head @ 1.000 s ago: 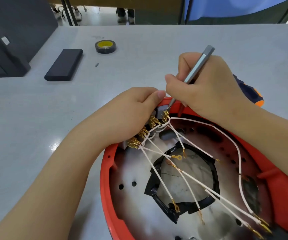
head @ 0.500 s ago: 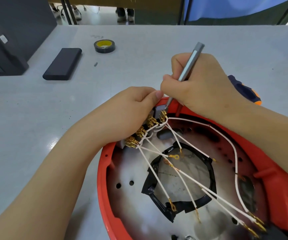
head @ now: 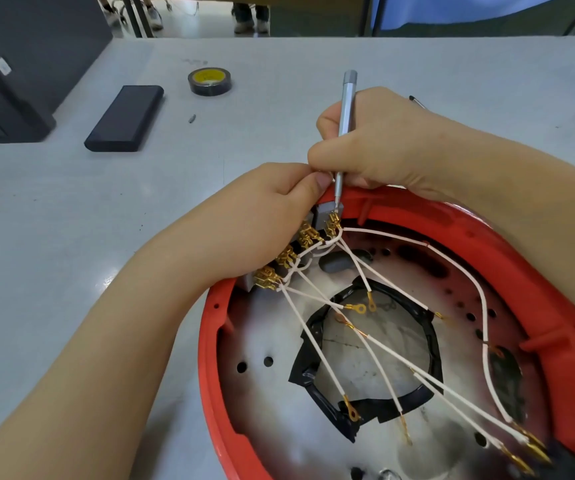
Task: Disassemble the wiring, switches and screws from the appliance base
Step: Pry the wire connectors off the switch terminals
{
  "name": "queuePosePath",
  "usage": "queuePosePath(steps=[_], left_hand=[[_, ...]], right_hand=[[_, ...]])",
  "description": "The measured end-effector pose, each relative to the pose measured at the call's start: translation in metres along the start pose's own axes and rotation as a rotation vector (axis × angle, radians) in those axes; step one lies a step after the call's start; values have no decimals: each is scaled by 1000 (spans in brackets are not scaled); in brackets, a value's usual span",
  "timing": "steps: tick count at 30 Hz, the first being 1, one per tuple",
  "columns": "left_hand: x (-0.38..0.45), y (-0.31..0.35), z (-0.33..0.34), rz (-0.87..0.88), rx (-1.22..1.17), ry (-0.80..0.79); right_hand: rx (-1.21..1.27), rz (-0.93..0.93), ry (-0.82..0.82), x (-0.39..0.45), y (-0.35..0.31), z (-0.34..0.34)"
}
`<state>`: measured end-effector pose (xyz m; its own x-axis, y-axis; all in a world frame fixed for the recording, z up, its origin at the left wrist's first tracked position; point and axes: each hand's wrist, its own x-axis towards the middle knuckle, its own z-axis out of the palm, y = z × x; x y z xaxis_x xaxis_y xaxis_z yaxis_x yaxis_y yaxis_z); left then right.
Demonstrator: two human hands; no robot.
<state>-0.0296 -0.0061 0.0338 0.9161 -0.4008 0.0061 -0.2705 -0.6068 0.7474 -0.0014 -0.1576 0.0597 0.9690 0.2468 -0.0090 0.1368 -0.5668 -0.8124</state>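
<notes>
the red appliance base point(head: 573, 327) lies on the grey surface point(head: 54, 220), its inside facing up. the right hand point(head: 383, 147) grips a slim grey screwdriver point(head: 346, 109), now stood nearly upright where it leaned right a second ago, tip at the top switch point(head: 326, 211). the left hand point(head: 262, 216) still curls round the row of switches at the rim, white wires point(head: 313, 341) fanning out below.

Red base point(head: 556, 289), white wires point(head: 313, 341), gold terminals point(head: 267, 278), silver screwdriver point(head: 345, 109).
</notes>
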Motion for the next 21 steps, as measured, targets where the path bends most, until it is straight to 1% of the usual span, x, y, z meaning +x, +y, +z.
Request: queuePosePath(steps=[5, 9, 13, 15, 17, 18, 21], left_hand=[[0, 0, 0, -12, -1, -16], [-1, 1, 0, -6, 1, -42], [-1, 1, -1, -14, -8, -39], [-1, 0, -2, -17, -21, -34], [-1, 0, -1, -9, -22, -39], [-1, -1, -1, -5, -20, -40], [-2, -2, 0, -11, -16, -42]], right_hand=[[17, 40, -5, 0, 2, 1], [-58, 78, 7, 3, 0, 0], [-93, 173, -68, 5, -7, -2], [-114, 168, -80, 3, -11, -2], [-104, 106, -42, -2, -13, -2], [-84, 63, 6, -6, -12, -3], [-51, -113, 225, -22, -5, 1]])
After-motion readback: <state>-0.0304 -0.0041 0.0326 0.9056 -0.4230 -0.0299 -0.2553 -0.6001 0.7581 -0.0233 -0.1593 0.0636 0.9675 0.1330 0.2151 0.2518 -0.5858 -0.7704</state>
